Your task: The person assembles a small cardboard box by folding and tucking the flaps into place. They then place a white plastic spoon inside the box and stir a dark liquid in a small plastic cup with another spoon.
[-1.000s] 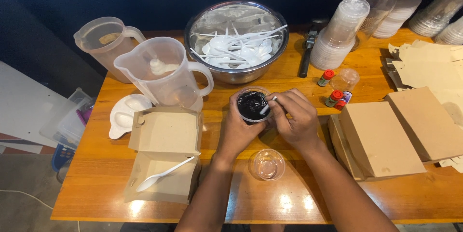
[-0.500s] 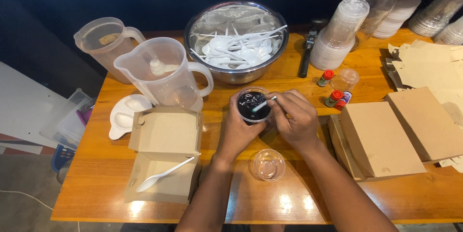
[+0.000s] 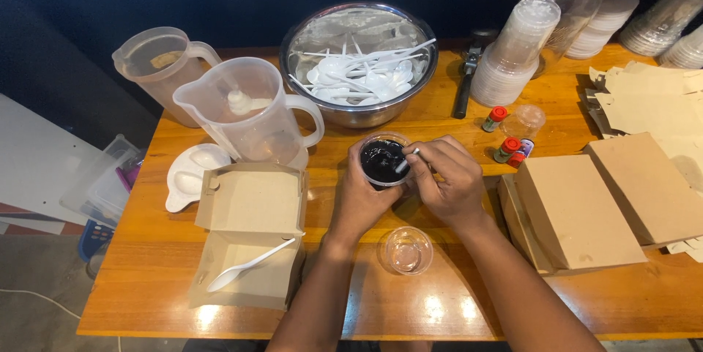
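My left hand [image 3: 362, 195] wraps around a small clear plastic cup [image 3: 382, 161] filled with a dark, nearly black substance. My right hand [image 3: 447, 180] holds a small white spoon [image 3: 407, 159] whose tip dips into the dark contents. Just in front of my hands a clear plastic lid [image 3: 405, 250] lies on the wooden table [image 3: 220, 323]. To the left an open brown cardboard box [image 3: 249, 231] holds a white plastic spoon [image 3: 249, 264].
A steel bowl [image 3: 359, 59] of white spoons sits at the back, with two clear plastic jugs [image 3: 249, 114] to its left. Small red-capped bottles [image 3: 505, 148], stacked cups [image 3: 516, 48], a glass jar and closed brown boxes [image 3: 578, 209] fill the right side. A white dish [image 3: 187, 176] lies at the left.
My right hand has shifted slightly with the small spoon inside the cup. The left hand and the cup stay in place.
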